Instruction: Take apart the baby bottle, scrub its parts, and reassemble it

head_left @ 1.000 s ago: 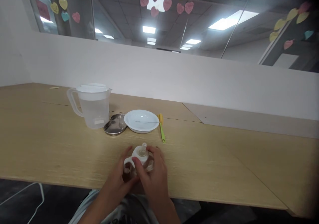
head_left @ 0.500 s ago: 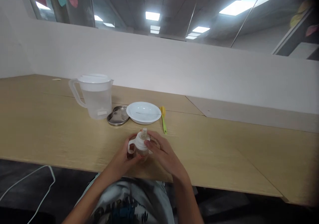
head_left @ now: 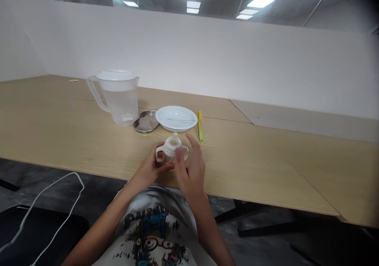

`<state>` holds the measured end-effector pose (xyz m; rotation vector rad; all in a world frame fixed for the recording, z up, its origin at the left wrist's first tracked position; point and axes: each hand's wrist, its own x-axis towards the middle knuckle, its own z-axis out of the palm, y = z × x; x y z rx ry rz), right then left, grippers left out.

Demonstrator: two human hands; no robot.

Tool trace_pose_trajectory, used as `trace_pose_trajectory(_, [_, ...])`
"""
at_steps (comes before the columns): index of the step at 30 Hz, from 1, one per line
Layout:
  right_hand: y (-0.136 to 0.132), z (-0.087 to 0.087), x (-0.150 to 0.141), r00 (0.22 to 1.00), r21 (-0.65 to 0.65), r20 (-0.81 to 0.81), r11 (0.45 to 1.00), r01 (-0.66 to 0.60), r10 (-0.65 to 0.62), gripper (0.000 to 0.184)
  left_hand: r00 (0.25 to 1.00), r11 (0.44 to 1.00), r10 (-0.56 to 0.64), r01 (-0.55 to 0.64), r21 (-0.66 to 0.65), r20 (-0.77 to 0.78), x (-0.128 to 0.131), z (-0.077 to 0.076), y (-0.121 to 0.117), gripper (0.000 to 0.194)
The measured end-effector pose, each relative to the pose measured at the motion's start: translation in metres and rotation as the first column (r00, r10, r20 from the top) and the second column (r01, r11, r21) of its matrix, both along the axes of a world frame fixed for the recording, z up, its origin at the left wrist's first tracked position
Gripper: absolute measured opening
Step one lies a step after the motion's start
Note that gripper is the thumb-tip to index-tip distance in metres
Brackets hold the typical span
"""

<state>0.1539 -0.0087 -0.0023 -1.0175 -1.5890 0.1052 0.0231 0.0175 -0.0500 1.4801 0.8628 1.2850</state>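
Note:
A clear baby bottle point(head_left: 171, 150) with a white collar, a teat on top and two side handles is upright near the table's front edge. Wrapped round its left side is my left hand point(head_left: 149, 169), with the thumb across the lower front. My right hand point(head_left: 192, 175) is at the bottle's right side, its thumb close to the collar and handle and its fingers raised and spread, slightly blurred. Whether the thumb touches the bottle I cannot tell. Behind the bottle sits a white dish point(head_left: 177, 118), and right of that lies a brush point(head_left: 200, 128) with a yellow head and green handle.
A lidded translucent pitcher point(head_left: 121, 98) stands at the back left. Beside it is a kidney-shaped metal tray point(head_left: 145, 122) with a small clear item at its right side. A white cable point(head_left: 71, 210) hangs below the table point(head_left: 266, 171) on the left.
My right hand has loosened from the bottle's collar, and its fingers have lifted and spread. My left hand keeps its hold. The camera has tilted downward.

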Motion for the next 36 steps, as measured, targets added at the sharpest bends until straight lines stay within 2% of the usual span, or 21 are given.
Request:
trace_pose_trajectory(3, [-0.004,0.001,-0.002,0.996,-0.117,0.033,0.990,-0.084,0.088,0.040,1.000,1.000,0.016,-0.016,0.015,-0.001,-0.001,-0.003,0.001,0.063])
trace_pose_trajectory(8, [-0.010,-0.007,0.004,0.998,-0.061,-0.046,0.997,-0.053,0.051,0.039,0.998,0.998,-0.061,0.061,-0.003,0.018,-0.002,0.001,-0.001,0.063])
trace_pose_trajectory(11, [0.005,-0.003,0.014,0.988,-0.100,-0.050,0.983,-0.153,0.148,0.041,0.997,0.996,-0.081,0.081,-0.040,0.001,-0.004,0.002,-0.001,0.064])
trace_pose_trajectory(12, [0.011,0.000,0.017,0.972,-0.148,-0.045,0.960,-0.237,0.233,0.041,0.995,0.994,-0.096,0.097,-0.052,0.015,-0.005,0.002,-0.001,0.063])
trace_pose_trajectory(14, [0.022,0.007,0.022,0.909,-0.251,-0.071,0.875,-0.415,0.411,0.039,0.992,0.991,-0.114,0.118,-0.067,0.060,-0.006,0.001,0.000,0.060])
trace_pose_trajectory(15, [0.025,0.010,0.023,0.880,-0.290,-0.094,0.833,-0.471,0.465,0.039,0.991,0.990,-0.114,0.119,-0.071,0.073,-0.006,0.000,0.000,0.060])
trace_pose_trajectory(16, [0.027,0.012,0.023,0.871,-0.312,-0.115,0.815,-0.488,0.477,0.040,0.992,0.991,-0.108,0.113,-0.069,0.073,-0.005,-0.001,0.000,0.060])
trace_pose_trajectory(18, [0.028,0.012,0.020,0.917,-0.307,-0.130,0.864,-0.400,0.378,0.045,0.998,0.998,-0.058,0.059,-0.033,0.024,-0.001,-0.001,-0.001,0.060])
trace_pose_trajectory(20, [0.026,0.010,0.014,0.971,-0.269,-0.105,0.933,-0.237,0.216,0.044,0.997,0.999,0.048,-0.047,0.020,-0.068,0.002,0.001,-0.003,0.058])
trace_pose_trajectory(22, [0.026,0.008,0.010,0.988,-0.241,-0.060,0.959,-0.150,0.139,0.043,0.976,0.987,0.153,-0.145,0.061,-0.154,0.004,0.002,-0.004,0.056])
trace_pose_trajectory(24, [0.028,0.007,0.010,0.982,-0.256,-0.020,0.949,-0.185,0.186,0.047,0.965,0.984,0.175,-0.162,0.078,-0.197,0.003,0.002,-0.005,0.055])
trace_pose_trajectory(27, [0.034,0.008,0.014,0.934,-0.348,-0.026,0.872,-0.343,0.357,0.052,0.976,0.995,0.090,-0.079,0.064,-0.196,0.002,0.002,-0.005,0.056])
trace_pose_trajectory(29, [0.036,0.009,0.015,0.922,-0.376,-0.067,0.847,-0.377,0.381,0.054,0.977,0.995,0.092,-0.081,0.062,-0.193,0.002,0.001,-0.004,0.055])
trace_pose_trajectory(33, [0.033,0.008,0.004,0.977,-0.312,-0.068,0.925,-0.215,0.203,0.054,0.974,0.983,0.164,-0.148,0.110,-0.159,0.005,-0.001,0.000,0.050])
trace_pose_trajectory(36, [0.032,0.005,-0.004,0.988,-0.274,-0.071,0.950,-0.149,0.134,0.044,0.981,0.984,0.160,-0.149,0.102,-0.114,0.005,-0.007,0.004,0.060])
